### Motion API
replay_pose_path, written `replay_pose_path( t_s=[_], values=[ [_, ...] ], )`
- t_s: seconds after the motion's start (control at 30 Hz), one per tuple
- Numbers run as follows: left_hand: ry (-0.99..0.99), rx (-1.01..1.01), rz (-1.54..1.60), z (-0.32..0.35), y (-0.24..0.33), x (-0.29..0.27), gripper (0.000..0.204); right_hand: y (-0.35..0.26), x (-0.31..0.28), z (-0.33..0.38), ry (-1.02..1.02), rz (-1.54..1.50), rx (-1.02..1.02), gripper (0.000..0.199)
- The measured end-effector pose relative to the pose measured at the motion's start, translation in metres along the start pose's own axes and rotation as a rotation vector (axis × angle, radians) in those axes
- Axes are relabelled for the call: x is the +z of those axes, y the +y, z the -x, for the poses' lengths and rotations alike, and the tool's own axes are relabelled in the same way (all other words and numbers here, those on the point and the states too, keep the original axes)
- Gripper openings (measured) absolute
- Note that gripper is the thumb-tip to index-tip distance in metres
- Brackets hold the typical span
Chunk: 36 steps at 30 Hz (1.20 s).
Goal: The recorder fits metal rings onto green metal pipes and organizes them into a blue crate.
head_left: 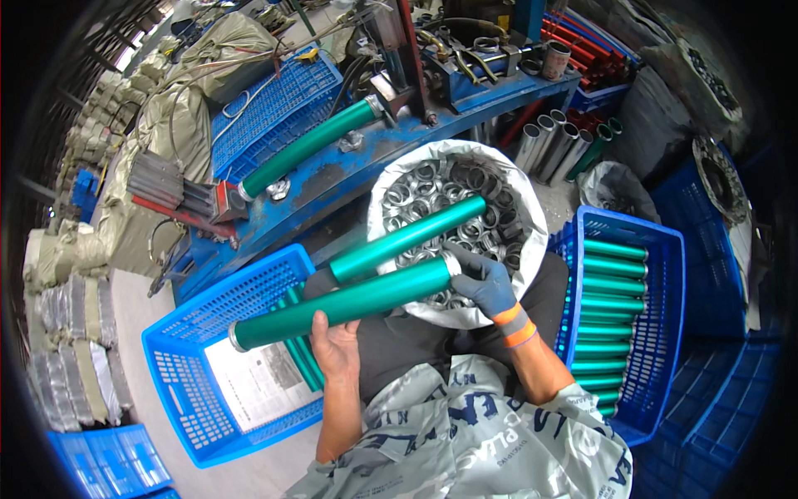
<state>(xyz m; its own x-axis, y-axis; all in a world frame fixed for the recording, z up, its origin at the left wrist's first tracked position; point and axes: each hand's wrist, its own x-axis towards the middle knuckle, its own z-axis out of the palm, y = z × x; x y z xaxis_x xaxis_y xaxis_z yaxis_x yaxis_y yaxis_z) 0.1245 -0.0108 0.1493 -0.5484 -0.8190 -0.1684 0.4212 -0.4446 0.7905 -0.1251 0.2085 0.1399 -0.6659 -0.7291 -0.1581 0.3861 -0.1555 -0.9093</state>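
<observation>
Head view | I see the left hand (337, 353) cradling a green tube (349, 301) from below | Gloved right hand (482, 283) holds its ringed right end | Just beyond both hands, a second tube (407, 239) lies over a white sack (534, 200) of metal rings (424, 176) | Right of the gloved hand, a blue crate (675, 333) carries more

2 forearms (342, 416) reach forward, left thumb (319, 323) raised, right fingers (469, 262) curled.

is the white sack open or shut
Open: the sack has its mouth spread wide, showing metal rings beyond the right hand.
</observation>
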Motion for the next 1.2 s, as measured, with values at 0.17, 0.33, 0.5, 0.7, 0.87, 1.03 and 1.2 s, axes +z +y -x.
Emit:
replay_pose_path(
  t_s=[0.17,0.33,0.5,0.7,0.87,1.03,1.2],
  values=[
    [0.022,-0.038,0.233,-0.014,0.014,0.001,0.057,0.001,-0.015,-0.029,-0.140,-0.070,-0.182,0.079],
    [0.127,-0.051,0.350,-0.028,0.035,0.011,0.069,-0.001,-0.025,-0.089,0.055,0.006,-0.022,0.065],
    [0.172,0.058,0.412,-0.027,0.077,-0.024,0.066,-0.035,0.078,-0.211,-0.198,0.331,-0.132,0.055],
    [0.141,-0.056,0.420,-0.019,0.058,-0.068,0.052,-0.058,0.141,-0.374,-0.224,0.955,-0.593,0.084],
    [0.297,0.094,0.390,0.030,0.069,-0.089,0.040,0.002,0.177,-0.468,0.009,1.775,-0.865,0.090],
    [0.317,0.024,0.394,0.002,0.065,-0.095,0.042,-0.030,0.118,-0.465,0.136,1.875,-0.730,0.069],
    [0.306,0.108,0.192,-0.018,0.100,-0.081,0.055,-0.093,0.172,-0.297,-0.082,1.123,-0.963,0.075]
  ],
)
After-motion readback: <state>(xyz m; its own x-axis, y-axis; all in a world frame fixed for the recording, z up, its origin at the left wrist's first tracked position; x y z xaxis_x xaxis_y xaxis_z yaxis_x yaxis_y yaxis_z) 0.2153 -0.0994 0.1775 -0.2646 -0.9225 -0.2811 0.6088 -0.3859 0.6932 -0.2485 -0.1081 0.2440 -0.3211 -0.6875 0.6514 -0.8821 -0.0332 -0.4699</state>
